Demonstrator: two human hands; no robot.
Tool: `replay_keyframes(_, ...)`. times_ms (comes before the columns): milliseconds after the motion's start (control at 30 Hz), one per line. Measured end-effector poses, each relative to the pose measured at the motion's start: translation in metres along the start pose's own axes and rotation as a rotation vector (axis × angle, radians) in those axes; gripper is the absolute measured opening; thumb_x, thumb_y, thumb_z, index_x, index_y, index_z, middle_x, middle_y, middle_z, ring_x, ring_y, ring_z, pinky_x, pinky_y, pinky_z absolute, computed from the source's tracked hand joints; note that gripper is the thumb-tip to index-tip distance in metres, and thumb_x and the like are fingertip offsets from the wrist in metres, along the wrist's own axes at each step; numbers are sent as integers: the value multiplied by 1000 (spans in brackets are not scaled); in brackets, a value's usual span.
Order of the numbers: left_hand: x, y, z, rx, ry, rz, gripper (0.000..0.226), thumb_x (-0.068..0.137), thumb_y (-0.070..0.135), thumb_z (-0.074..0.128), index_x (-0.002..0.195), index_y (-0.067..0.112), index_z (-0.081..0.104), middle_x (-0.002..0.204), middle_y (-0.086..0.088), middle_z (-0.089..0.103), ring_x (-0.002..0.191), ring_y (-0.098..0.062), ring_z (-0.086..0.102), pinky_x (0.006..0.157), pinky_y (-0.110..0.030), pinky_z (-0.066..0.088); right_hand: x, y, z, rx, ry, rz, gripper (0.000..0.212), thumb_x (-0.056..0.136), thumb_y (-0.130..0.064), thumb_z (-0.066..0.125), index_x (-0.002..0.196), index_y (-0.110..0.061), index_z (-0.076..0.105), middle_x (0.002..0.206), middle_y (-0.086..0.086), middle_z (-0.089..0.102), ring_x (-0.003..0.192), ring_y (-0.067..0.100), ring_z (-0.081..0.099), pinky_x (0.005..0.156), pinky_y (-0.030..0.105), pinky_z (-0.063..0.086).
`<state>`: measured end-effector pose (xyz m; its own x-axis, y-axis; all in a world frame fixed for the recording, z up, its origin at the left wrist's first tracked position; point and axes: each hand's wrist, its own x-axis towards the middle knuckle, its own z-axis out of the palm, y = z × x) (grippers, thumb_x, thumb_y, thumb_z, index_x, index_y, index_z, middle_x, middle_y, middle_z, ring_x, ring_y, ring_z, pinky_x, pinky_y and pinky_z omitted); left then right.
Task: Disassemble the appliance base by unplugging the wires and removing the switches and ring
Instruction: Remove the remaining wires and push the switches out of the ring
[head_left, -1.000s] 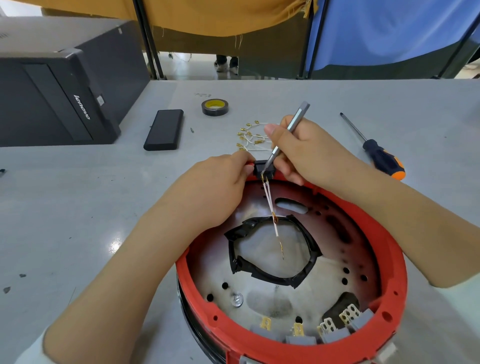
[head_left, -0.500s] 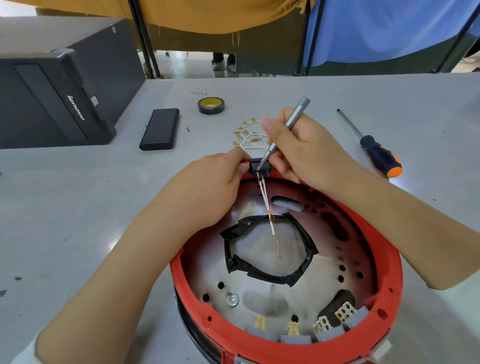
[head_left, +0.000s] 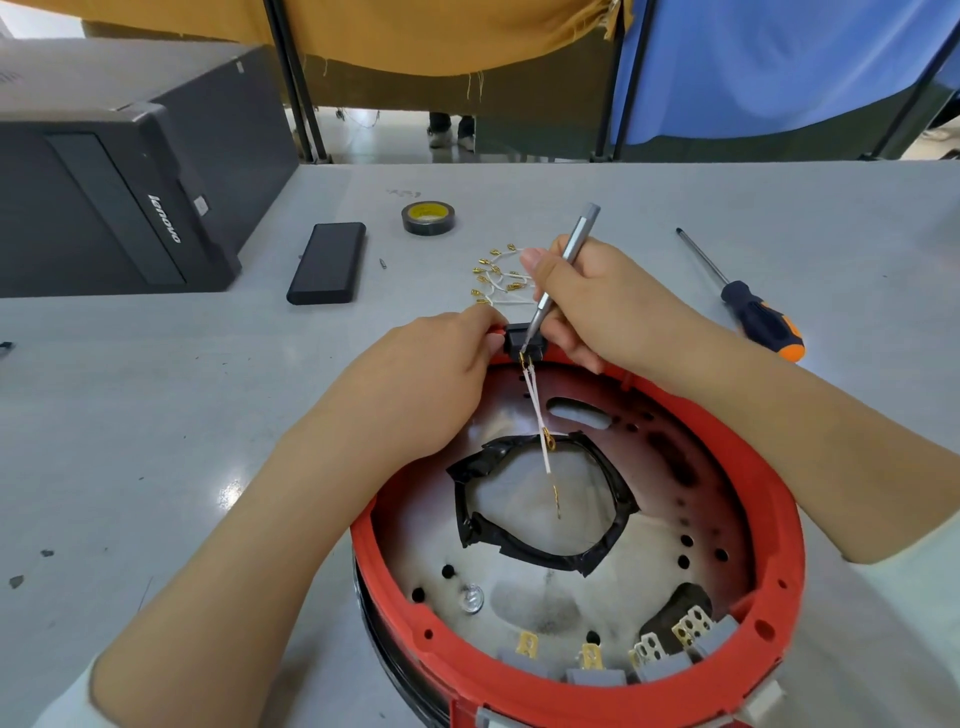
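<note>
Table: grey, carried red base.
Left hand: fingers pinched switch.
Right hand: gripped tool.

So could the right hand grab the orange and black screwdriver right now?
Probably not yet. The right hand is busy holding the thin grey tool on the black switch. The screwdriver lies bare on the table nearby, nothing blocking it.

One red appliance base. One black switch at far rim; two white wires attached. Four grey switches at near rim. One black ring. Two screwdrivers: grey, orange-black. One tape roll. One loose wire pile. Two hands: left, right.
</note>
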<state>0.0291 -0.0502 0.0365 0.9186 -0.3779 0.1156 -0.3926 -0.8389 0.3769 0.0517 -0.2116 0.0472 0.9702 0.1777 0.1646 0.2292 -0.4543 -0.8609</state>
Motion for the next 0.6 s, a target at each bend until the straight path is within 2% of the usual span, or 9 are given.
replay_keyframes(167, 1, -1, 0, 2, 3, 5, 29, 102, 34, 30, 120, 24, 50, 112, -3, 61, 102, -27, 54, 81, -36, 40, -3, 1, 1, 28, 9, -5, 32, 102, -33, 38, 80, -11, 42, 43, 0, 45, 28, 11, 35, 36, 15, 31)
replay_keyframes(300, 1, -1, 0, -12, 3, 8, 29, 101, 34, 30, 120, 25, 50, 112, -3, 61, 101, -27, 54, 81, -36, 40, -13, 4, 1, 122, 53, -98, 29, 102, -29, 41, 79, -12, 39, 42, -11, 39, 32, 4, 35, 40, 13, 32)
replay_keyframes(433, 0, -1, 0, -15, 6, 7, 29, 101, 34, 30, 122, 25, 50, 114, -3, 61, 104, -27, 55, 85, -38, 41, -13, 4, 4, 7, 33, -88, 28, 102, -33, 39, 81, -14, 39, 43, -16, 45, 38, 2, 45, 44, 11, 34)
replay_keyframes(600, 1, -1, 1, 2, 9, 9, 30, 101, 33, 30, 122, 24, 50, 113, -4, 61, 103, -27, 54, 83, -37, 41, -9, 2, 3, -14, 28, -43, 29, 101, -37, 39, 79, -18, 41, 43, -12, 44, 35, 3, 42, 46, 15, 33)
